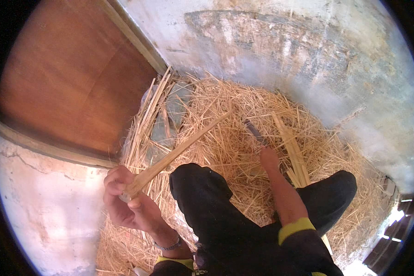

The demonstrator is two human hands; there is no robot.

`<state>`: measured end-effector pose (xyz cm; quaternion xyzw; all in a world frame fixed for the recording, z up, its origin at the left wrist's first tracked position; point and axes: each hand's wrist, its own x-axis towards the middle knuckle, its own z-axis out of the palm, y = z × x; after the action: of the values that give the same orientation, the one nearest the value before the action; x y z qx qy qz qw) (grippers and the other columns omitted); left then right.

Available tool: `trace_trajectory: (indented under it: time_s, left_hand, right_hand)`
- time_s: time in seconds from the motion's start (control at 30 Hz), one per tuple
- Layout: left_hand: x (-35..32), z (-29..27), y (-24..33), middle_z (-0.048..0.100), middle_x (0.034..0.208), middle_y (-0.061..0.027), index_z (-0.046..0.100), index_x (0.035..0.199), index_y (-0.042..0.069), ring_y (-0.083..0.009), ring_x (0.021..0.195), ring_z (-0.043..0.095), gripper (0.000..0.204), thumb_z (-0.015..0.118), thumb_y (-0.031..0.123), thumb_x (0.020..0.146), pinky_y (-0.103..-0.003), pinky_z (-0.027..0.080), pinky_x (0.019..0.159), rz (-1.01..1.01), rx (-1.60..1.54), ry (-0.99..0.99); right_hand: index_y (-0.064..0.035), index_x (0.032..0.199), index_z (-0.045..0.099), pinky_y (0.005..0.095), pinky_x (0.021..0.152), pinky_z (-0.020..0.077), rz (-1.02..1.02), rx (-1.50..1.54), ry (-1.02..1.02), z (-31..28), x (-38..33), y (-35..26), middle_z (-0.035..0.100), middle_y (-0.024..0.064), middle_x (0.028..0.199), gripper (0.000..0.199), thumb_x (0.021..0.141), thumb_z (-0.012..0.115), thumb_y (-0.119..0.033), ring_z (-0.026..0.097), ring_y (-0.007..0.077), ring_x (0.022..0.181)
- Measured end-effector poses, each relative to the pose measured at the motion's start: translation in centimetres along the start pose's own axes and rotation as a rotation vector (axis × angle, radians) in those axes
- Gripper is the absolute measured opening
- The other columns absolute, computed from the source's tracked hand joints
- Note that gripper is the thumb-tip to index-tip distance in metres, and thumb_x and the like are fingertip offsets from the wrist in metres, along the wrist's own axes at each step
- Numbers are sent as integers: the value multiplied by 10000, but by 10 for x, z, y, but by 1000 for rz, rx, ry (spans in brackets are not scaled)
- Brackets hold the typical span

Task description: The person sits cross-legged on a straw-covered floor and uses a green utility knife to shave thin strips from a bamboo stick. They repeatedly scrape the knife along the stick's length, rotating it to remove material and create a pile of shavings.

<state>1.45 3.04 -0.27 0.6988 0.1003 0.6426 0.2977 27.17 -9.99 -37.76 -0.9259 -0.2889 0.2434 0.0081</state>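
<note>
At the upper left of the frame you have a brown panel in a wooden frame. Below it, left of centre, your left hand pinches the broad end of a long wooden strip between thumb and fingers; the strip slants up toward the middle of the frame, its narrow end over the shavings. Behind it, thin slats lie in a loose bundle near the panel's edge.

Right of centre, your right hand has its fingers curled round a dark, narrow tool, probably a knife, its tip pointing up and left, apart from the strip. Just right of it, flat pale pieces of wood lie on the shavings.

To work well from here, I'd keep that pinch firm so the strip doesn't twist, and steady its free length before any edge meets it. Follow the grain with short, even strokes, directed away from your left fingers and your knees. A blade that bites too deep could run off line or jump toward your leg.
</note>
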Motion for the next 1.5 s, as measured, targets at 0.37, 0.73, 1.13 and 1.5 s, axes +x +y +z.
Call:
trace_trajectory:
  time_s: [0.37, 0.73, 1.13, 1.5]
  left_hand:
    - [-4, 7, 19, 499, 810, -136, 471, 933, 25, -209, 722, 457, 398, 625, 374, 817, -323, 376, 636, 51, 187, 104]
    - [-15, 17, 27, 518, 881, -154, 478, 974, 7, -210, 795, 467, 357, 620, 298, 823, -334, 377, 711, -5, 123, 115]
    - [-14, 30, 27, 521, 875, -158, 480, 981, 2, -221, 814, 468, 362, 613, 304, 831, -347, 372, 744, -8, 108, 187]
    - [-14, 26, 27, 507, 872, -139, 482, 979, 0, -214, 825, 452, 348, 607, 290, 834, -342, 353, 754, -51, 66, 178]
  right_hand:
    - [30, 809, 517, 515, 617, 404, -681, 1057, -31, -227, -218, -126, 533, 275, 657, 386, 951, 343, -284, 558, 448, 695]
    - [7, 770, 535, 465, 476, 457, -776, 764, 327, -231, -243, -139, 538, 229, 541, 396, 943, 386, -317, 570, 406, 529]
    - [24, 738, 550, 493, 488, 452, -781, 875, 322, -237, -254, -143, 540, 253, 556, 451, 951, 358, -325, 564, 438, 549]
    - [29, 780, 573, 502, 556, 452, -566, 809, 307, -204, -208, -145, 555, 263, 618, 446, 952, 351, -318, 562, 439, 588]
